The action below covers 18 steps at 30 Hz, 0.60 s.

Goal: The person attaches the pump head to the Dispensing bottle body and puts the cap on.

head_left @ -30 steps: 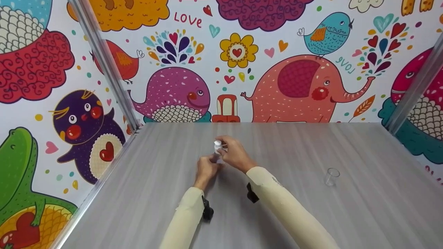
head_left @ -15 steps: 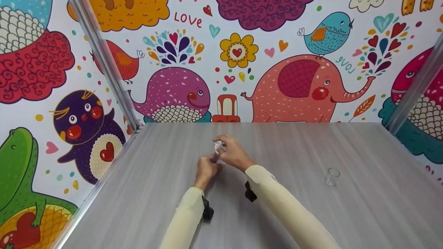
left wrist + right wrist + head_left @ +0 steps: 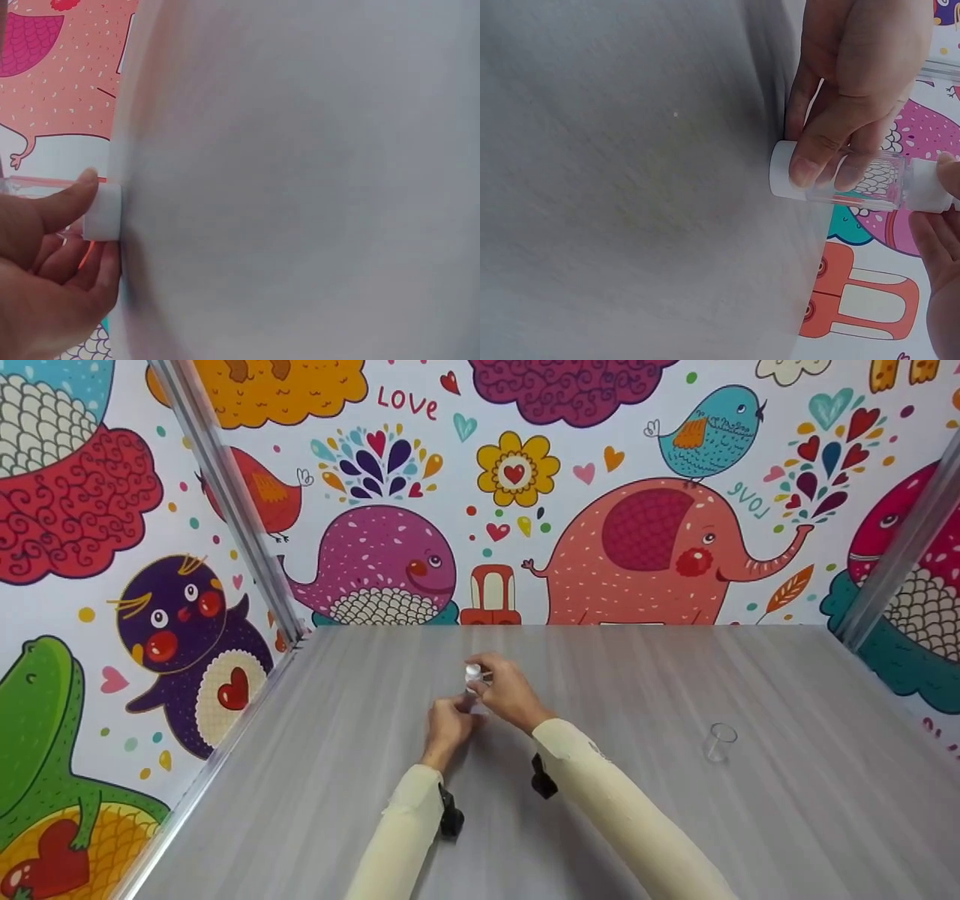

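Observation:
A clear bottle (image 3: 877,180) with a white cap (image 3: 928,184) and a white base (image 3: 105,212) stands upright on the table. My left hand (image 3: 448,726) grips it low down, with the thumb (image 3: 814,161) and fingers on either side just above the base. Higher up, my right hand (image 3: 514,691) pinches the white cap between thumb and fingers. In the head view the two hands hide most of the bottle's body. The left wrist view shows the left hand (image 3: 52,262) close against the base.
A small clear glass (image 3: 721,744) stands on the grey wood-grain table (image 3: 637,810), right of both arms. Behind the table rises a wall (image 3: 510,532) with printed cartoon animals. A metal rail (image 3: 202,780) runs along the table's left edge.
The right hand's fingers shift slightly about the cap, and the right forearm has moved a little to the left. The left hand and the glass stay in place.

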Each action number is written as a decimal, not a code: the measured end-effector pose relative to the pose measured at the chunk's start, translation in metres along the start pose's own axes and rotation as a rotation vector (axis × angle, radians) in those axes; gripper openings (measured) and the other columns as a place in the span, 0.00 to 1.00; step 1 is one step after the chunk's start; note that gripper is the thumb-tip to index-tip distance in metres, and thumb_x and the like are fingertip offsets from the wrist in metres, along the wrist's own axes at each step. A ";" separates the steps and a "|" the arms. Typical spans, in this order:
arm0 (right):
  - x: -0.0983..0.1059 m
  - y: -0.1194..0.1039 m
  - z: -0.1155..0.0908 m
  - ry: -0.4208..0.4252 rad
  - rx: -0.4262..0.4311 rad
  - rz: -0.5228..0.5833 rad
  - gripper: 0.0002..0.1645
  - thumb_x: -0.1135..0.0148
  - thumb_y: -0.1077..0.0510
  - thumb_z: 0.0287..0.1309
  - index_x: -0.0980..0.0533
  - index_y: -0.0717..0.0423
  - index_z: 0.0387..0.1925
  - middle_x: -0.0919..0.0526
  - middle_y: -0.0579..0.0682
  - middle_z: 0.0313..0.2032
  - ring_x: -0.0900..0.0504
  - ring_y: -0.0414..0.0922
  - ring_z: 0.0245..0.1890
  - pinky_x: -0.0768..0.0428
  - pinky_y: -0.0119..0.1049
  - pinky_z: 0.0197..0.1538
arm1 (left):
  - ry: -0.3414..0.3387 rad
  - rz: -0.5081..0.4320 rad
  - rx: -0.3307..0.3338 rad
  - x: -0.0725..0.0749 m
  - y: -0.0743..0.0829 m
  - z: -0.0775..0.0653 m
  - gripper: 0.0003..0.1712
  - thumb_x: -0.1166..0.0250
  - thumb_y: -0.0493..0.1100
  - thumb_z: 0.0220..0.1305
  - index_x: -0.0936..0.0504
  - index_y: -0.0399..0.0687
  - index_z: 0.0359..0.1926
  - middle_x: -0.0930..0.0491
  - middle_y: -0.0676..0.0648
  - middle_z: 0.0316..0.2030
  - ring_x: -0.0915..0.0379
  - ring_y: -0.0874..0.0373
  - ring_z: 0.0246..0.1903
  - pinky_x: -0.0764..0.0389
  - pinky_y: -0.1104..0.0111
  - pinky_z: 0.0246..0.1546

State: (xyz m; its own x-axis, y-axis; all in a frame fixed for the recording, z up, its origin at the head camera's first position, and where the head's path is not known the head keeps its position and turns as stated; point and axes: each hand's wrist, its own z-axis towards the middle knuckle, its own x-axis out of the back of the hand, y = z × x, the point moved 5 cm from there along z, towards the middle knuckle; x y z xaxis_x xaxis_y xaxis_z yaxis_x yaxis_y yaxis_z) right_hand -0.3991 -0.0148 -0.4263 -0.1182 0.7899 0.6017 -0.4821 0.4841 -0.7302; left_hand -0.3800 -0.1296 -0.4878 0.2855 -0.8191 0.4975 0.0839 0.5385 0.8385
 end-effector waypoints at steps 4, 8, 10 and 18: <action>0.000 0.002 -0.002 -0.011 -0.049 0.064 0.25 0.37 0.60 0.65 0.27 0.61 0.62 0.20 0.58 0.57 0.18 0.53 0.56 0.19 0.46 0.59 | -0.005 -0.015 0.013 0.000 -0.001 -0.001 0.15 0.28 0.31 0.46 0.10 0.38 0.39 0.11 0.38 0.41 0.17 0.53 0.37 0.17 0.59 0.42; 0.002 0.002 -0.003 -0.019 -0.077 0.119 0.25 0.41 0.59 0.66 0.28 0.57 0.64 0.23 0.57 0.61 0.21 0.55 0.61 0.21 0.49 0.61 | -0.009 -0.025 0.010 0.000 0.001 -0.001 0.16 0.28 0.30 0.47 0.11 0.38 0.42 0.12 0.37 0.44 0.15 0.46 0.46 0.17 0.54 0.48; 0.002 0.002 -0.002 -0.027 -0.058 0.117 0.26 0.43 0.64 0.64 0.27 0.56 0.64 0.24 0.58 0.63 0.23 0.56 0.62 0.23 0.50 0.63 | -0.003 -0.018 0.002 0.000 0.001 0.000 0.14 0.29 0.30 0.47 0.10 0.37 0.39 0.12 0.37 0.42 0.15 0.49 0.41 0.17 0.56 0.44; -0.002 0.003 -0.001 -0.053 0.000 0.096 0.26 0.46 0.74 0.63 0.26 0.61 0.61 0.20 0.60 0.59 0.20 0.55 0.59 0.22 0.47 0.62 | 0.017 -0.004 -0.019 0.001 0.001 0.001 0.08 0.29 0.29 0.45 0.11 0.32 0.31 0.12 0.36 0.33 0.31 0.57 0.27 0.23 0.63 0.32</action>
State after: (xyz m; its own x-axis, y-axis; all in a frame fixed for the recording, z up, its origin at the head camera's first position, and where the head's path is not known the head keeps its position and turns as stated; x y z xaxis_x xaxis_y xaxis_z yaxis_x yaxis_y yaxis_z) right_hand -0.3989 -0.0148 -0.4302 -0.2098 0.8116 0.5452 -0.4666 0.4069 -0.7853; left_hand -0.3806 -0.1298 -0.4861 0.3010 -0.8181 0.4899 0.1031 0.5387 0.8362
